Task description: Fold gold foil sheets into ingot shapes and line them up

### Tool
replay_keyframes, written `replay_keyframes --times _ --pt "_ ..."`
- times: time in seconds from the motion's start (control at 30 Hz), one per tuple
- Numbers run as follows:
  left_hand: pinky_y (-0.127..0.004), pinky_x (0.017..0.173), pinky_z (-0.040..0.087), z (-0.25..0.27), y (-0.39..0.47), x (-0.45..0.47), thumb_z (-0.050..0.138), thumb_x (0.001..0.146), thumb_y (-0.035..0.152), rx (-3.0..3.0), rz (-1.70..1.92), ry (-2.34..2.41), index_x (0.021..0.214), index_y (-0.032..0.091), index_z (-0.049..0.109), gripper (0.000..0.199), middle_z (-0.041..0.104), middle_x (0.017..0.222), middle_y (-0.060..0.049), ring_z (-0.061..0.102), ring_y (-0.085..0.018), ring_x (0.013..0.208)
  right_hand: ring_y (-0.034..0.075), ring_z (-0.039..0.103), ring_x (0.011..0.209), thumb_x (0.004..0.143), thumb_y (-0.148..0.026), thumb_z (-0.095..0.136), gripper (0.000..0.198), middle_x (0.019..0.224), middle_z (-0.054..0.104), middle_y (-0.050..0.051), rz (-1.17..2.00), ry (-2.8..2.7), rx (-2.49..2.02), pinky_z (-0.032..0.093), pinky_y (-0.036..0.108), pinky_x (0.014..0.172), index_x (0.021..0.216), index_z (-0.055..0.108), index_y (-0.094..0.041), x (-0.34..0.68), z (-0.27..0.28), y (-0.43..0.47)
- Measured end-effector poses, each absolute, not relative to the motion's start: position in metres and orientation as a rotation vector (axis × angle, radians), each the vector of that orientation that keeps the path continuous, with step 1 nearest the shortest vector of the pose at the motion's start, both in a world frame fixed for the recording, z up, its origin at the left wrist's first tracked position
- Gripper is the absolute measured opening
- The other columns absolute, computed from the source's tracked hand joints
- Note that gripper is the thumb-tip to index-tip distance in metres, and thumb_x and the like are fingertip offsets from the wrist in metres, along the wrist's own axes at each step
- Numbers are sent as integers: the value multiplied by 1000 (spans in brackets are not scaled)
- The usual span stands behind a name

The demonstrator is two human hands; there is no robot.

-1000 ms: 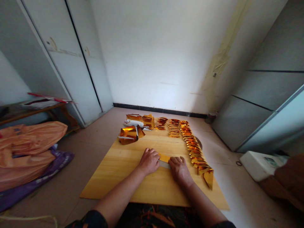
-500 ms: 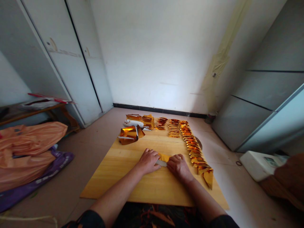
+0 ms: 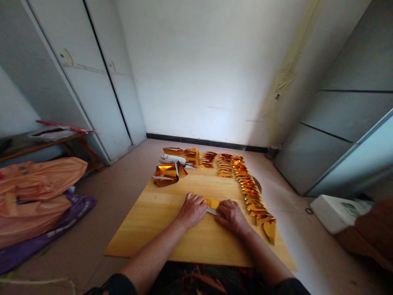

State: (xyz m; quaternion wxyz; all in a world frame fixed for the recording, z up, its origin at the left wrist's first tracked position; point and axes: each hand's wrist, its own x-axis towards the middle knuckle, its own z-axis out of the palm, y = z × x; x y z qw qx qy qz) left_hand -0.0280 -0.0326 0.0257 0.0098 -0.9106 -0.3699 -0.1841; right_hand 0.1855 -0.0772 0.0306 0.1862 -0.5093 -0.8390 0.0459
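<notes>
Between my two hands lies a small sheet of gold foil paper, its pale edge folded up toward me, on a wooden board. My left hand is closed over the sheet's left end, fingers curled. My right hand pinches the right end, knuckles bent. Both hands hide much of the paper. Right of them runs a long row of folded gold foil pieces, overlapping one another. Two shorter rows of folded foil stand at the board's far side.
Loose gold foil sheets and a white wrapped bundle sit at the board's far left corner. Orange and purple bags lie on the floor to the left. A white box stands at right, near a grey refrigerator.
My fingers have shifted slightly along the paper, and its pale front edge now tilts down toward the right. The foil rows and loose sheets stay where they were.
</notes>
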Motion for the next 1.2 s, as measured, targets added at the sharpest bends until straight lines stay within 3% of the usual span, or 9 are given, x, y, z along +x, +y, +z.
replay_keyframes --times 0.17,0.4,0.67,1.03,1.2 --pt "-45 96 29 22 -28 -33 50 90 25 -2845 -628 -1170 92 28 68 18 65 99 -2 55 -18 92 18 50 93 87 -31 57 15 99 63 5 97 -2363 -1436 32 30 84 96 65 -21 182 29 -79" --pt "-54 103 21 23 -10 -46 51 87 19 -2901 -593 -1165 101 35 68 27 58 125 -1 53 -21 107 15 52 87 94 -24 49 21 88 64 4 36 -2354 -1464 32 27 81 87 68 -22 169 25 -73" --pt "-39 90 37 36 -28 -32 48 84 11 -2930 -505 -1155 100 22 66 27 64 99 -7 53 -22 99 14 51 85 92 -22 52 19 85 63 2 34 -2339 -1495 32 26 77 83 69 -23 161 25 -69" --pt "-36 93 39 26 -43 -31 52 80 11 -2958 -532 -1168 107 24 62 32 63 106 -5 55 -20 101 14 52 85 92 -22 51 17 86 64 2 34 -2344 -1492 31 26 77 85 67 -22 162 22 -68" --pt "-36 91 41 21 -37 -31 56 82 17 -2960 -610 -1227 101 25 65 23 64 111 -4 57 -19 103 14 53 84 89 -18 53 15 86 64 2 70 -2318 -1481 32 25 74 83 67 -21 164 23 -63"
